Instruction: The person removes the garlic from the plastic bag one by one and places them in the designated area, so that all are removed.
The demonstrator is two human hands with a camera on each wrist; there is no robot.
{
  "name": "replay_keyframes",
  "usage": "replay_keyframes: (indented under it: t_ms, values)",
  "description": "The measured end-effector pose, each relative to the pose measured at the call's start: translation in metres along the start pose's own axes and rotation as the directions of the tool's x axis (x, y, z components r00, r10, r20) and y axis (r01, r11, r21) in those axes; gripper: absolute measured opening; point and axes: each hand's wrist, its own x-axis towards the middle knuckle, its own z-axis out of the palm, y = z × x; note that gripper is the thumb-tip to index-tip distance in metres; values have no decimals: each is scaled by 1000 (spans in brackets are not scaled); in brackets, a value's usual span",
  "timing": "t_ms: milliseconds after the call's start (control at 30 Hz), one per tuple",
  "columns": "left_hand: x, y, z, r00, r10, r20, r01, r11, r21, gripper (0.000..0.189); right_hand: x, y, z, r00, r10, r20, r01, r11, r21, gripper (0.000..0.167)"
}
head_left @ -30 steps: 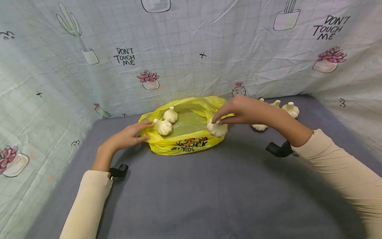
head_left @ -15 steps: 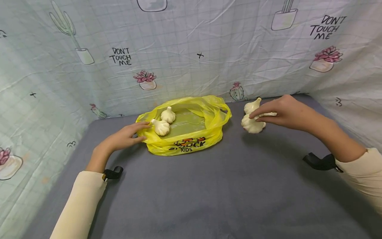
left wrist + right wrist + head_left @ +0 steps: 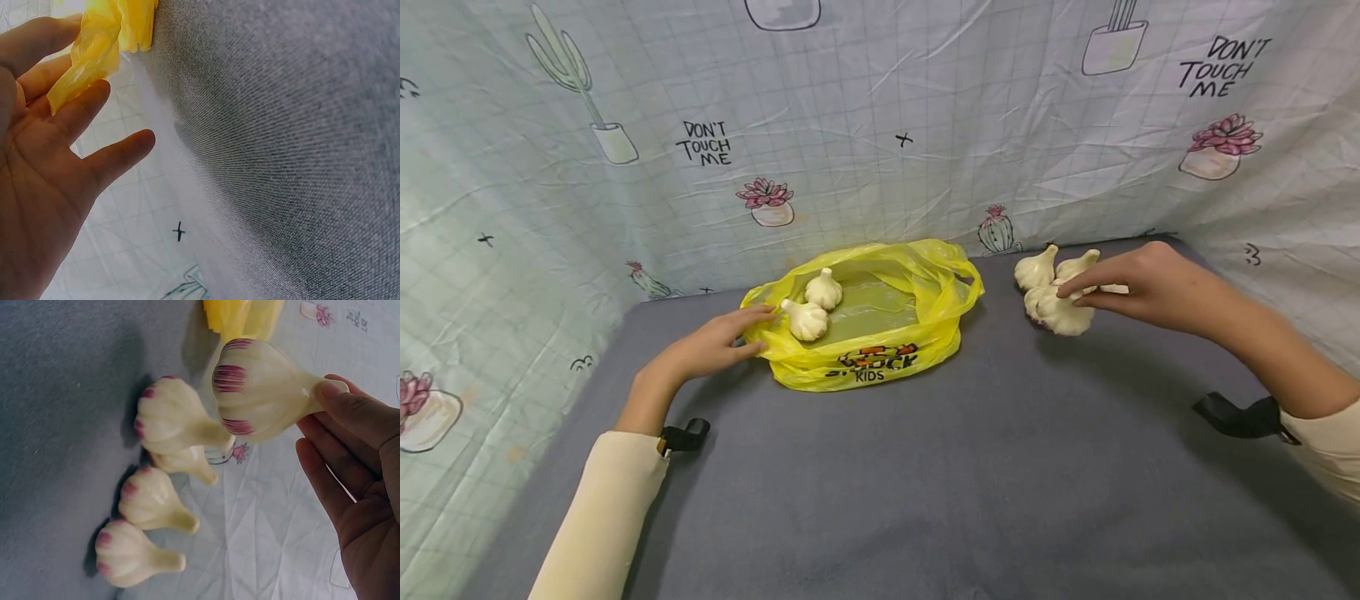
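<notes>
So the gray table (image 3: 887, 492) took up the near part. On the left, the left hand (image 3: 711, 342) had the edge of a yellow bag (image 3: 801, 371) loosely between thumb and fingers. Two garlic bulbs (image 3: 806, 322) sat inside, at the bag's left end. Over on the right, the right hand (image 3: 1165, 287) was pinching another garlic (image 3: 1067, 317) by its stem. Four more bulbs (image 3: 1034, 270) stood on the table just past that one, and a cactus-print cloth (image 3: 850, 125) hung at the far side.
</notes>
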Motion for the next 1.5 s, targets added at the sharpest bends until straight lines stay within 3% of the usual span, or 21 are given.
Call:
replay_keyframes:
  t_ms: [100, 200, 533, 767, 1033, 1500]
  values:
    - [-1, 0, 1, 1000, 11, -8, -11, 1000, 0, 53, -5, 2, -2, 1000, 6, -18, -6, 1000, -10, 40]
    - [-2, -1, 2, 1000, 16, -8, -16, 1000, -2, 52, -11, 3, -4, 999, 20, -28, -20, 1000, -11, 50]
    - [-4, 1, 1, 1000, 4, 10, -4, 1000, -3, 51, -34, 17, -8, 997, 79, -17, -80, 996, -43, 40]
    - [-5, 5, -1, 1000, -4, 9, 4, 1000, -13, 50, -43, 23, -8, 991, 136, 6, -135, 989, -55, 16]
    - [-5, 5, 0, 1000, -11, 10, 11, 1000, -10, 52, -48, 26, -7, 978, 206, 18, -204, 976, -77, 25]
    - [-5, 4, 1, 1000, -10, 12, 10, 1000, -13, 53, -50, 37, -6, 966, 253, 44, -248, 963, -102, 30]
